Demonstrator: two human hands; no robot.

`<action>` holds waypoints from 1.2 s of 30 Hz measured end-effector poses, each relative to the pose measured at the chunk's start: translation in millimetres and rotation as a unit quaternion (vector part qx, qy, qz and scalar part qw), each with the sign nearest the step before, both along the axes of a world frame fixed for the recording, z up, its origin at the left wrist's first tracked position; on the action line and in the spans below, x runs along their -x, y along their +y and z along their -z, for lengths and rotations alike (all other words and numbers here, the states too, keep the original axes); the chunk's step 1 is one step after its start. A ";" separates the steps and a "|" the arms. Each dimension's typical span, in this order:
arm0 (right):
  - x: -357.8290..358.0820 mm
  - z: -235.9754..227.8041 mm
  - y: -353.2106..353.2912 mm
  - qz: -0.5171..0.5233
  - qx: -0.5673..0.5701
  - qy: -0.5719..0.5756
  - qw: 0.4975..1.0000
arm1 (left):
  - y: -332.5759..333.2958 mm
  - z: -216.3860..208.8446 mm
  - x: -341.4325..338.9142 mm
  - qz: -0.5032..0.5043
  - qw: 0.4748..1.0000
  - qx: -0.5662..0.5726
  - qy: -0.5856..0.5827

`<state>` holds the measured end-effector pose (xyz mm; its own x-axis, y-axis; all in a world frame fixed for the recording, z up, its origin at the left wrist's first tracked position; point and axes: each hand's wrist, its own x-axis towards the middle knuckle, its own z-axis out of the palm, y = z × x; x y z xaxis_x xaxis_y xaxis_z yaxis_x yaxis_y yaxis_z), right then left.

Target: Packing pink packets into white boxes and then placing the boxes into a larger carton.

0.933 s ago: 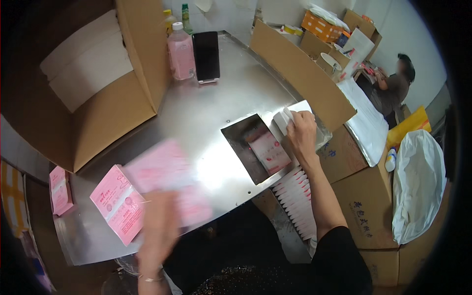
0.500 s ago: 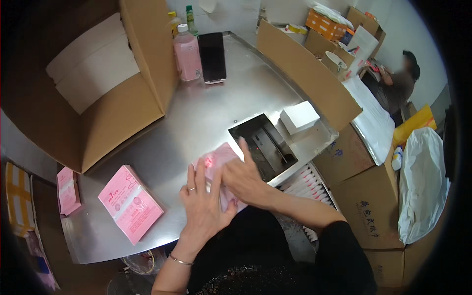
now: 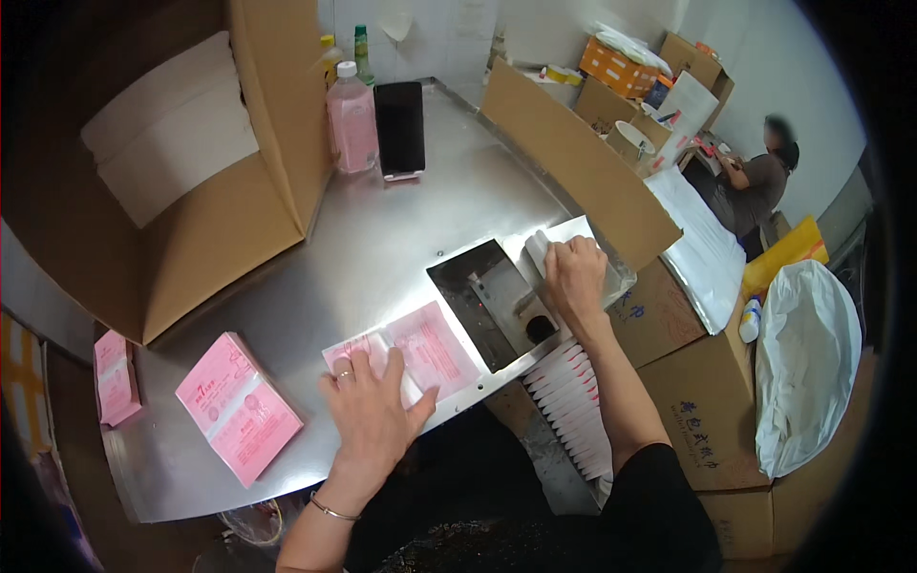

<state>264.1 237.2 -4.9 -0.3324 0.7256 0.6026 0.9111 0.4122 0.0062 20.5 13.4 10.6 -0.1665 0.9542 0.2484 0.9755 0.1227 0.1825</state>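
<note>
My left hand [image 3: 368, 406] lies with fingers spread on a flat pink printed plastic bag [image 3: 435, 349], near the table's front edge. Under its fingertips a whitish strip crosses the bag. To the right, beyond a dark rectangular opening [image 3: 478, 296] in the metal tabletop, my right hand [image 3: 575, 277] is closed on a white block-shaped stack [image 3: 573, 229]. A pale, bent edge shows beside its fingers; whether it is paper or a box side I cannot tell. Left of my left hand lies a stack of pink printed packets [image 3: 239, 406].
A large open cardboard box [image 3: 220, 210] stands at the left. A pink bottle [image 3: 351, 124] and a black phone [image 3: 399, 129] stand at the back. Below the table's right edge sit several white packs [image 3: 573, 411]. Cartons [image 3: 707, 411] and another person [image 3: 764, 181] are at the right.
My right hand has moved from the pink bag across the opening to the white stack. My left hand shifted slightly left and down, and the bag now lies flatter.
</note>
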 end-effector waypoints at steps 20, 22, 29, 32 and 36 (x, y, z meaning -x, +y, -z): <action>130.4 13.4 -111.2 -0.306 0.216 -0.121 0.919 | -16.0 11.1 -5.0 0.107 0.982 -0.105 -0.112; 126.5 32.9 -85.7 -0.284 0.198 -0.126 0.930 | -18.5 7.3 -2.5 0.086 0.992 -0.045 -0.083; 63.4 24.6 -43.5 -0.136 0.332 -0.083 0.930 | -70.4 -7.7 24.4 0.155 0.973 -0.066 -0.160; 50.3 -0.8 -58.9 -0.189 0.101 0.068 0.974 | -92.1 -9.1 66.8 -0.012 0.969 -0.197 -0.150; 18.0 -9.3 -17.0 0.031 -0.013 -0.021 0.999 | -118.4 -13.4 114.7 -0.159 0.981 -0.111 -0.006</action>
